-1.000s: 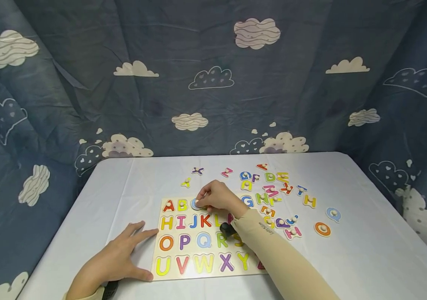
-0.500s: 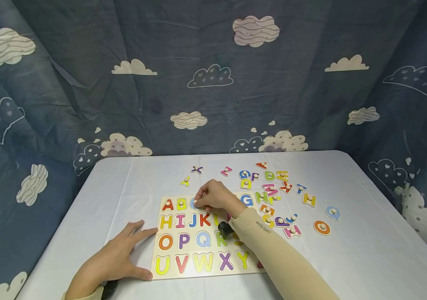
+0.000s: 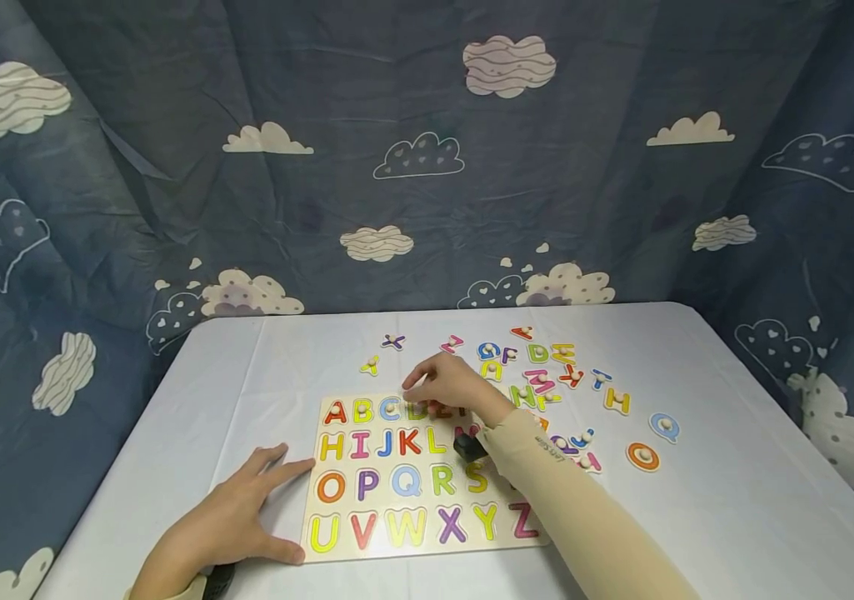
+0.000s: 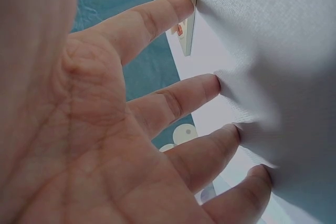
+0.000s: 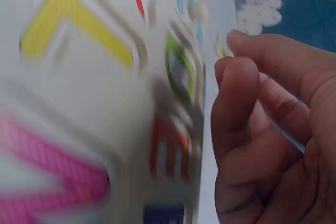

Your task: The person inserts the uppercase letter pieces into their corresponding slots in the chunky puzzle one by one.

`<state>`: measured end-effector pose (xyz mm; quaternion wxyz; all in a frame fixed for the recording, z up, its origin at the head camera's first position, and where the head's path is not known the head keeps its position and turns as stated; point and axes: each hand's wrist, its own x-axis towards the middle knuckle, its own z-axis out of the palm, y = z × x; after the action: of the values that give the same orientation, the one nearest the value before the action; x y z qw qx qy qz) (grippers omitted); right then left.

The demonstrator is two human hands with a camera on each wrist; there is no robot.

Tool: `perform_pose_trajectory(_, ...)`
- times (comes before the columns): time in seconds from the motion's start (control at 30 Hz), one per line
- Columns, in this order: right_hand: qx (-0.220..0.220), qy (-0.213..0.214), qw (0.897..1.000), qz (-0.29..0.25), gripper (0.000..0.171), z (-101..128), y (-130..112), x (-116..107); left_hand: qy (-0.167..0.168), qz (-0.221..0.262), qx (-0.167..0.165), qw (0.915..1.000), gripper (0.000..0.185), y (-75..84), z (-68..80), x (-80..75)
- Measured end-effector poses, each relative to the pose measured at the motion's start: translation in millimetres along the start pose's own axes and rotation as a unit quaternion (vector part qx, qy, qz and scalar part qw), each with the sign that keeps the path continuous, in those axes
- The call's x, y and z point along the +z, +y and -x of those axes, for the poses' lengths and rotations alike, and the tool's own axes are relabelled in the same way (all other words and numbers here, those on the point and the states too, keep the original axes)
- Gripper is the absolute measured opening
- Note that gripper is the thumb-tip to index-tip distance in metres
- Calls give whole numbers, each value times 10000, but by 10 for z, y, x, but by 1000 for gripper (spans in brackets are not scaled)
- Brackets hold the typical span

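Observation:
A letter puzzle board lies on the table with rows of coloured letter outlines. In its top row sit the knobbed C piece and the B piece. Just right of the C, my right hand hovers over the D and E spaces; the right wrist view shows its fingers bent, thumb and index close, nothing held between them. My left hand spreads its fingers at the board's left side, index and thumb touching the edge. Its other fingertips rest on the white cloth in the left wrist view.
Loose knobbed letters are scattered behind and right of the board, among them an orange O, a blue Q and a yellow H. A purple X lies farther back. A dark cloud-print curtain hangs behind the table.
My right hand has let go of the C piece and shifted right, leaving the C visible in its space. My left hand stays at the board's edge.

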<state>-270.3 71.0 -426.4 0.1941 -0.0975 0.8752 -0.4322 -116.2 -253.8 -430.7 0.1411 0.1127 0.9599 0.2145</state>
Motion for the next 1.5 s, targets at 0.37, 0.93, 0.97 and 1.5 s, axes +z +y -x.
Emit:
perform_pose_trajectory(0.37, 140, 459, 9970, -603, 33, 71, 354, -527, -24, -107, 120, 9999, 113, -8, -6, -1)
perform_pose_trajectory(0.93, 899, 1268, 9859, -620, 43, 292, 907, -1347, -62, -134, 47, 9999, 115, 10, -22, 5)
perform_pose_trajectory(0.97, 977, 1270, 9853, -591, 43, 308, 939, -1376, -61, -153, 50, 9999, 115, 5, -14, 5)
perform_pose_trajectory(1.5, 1558, 1475, 9701, -1137, 40, 277, 1343, -1469, -94, -120, -88, 9998, 115, 1, -11, 7)
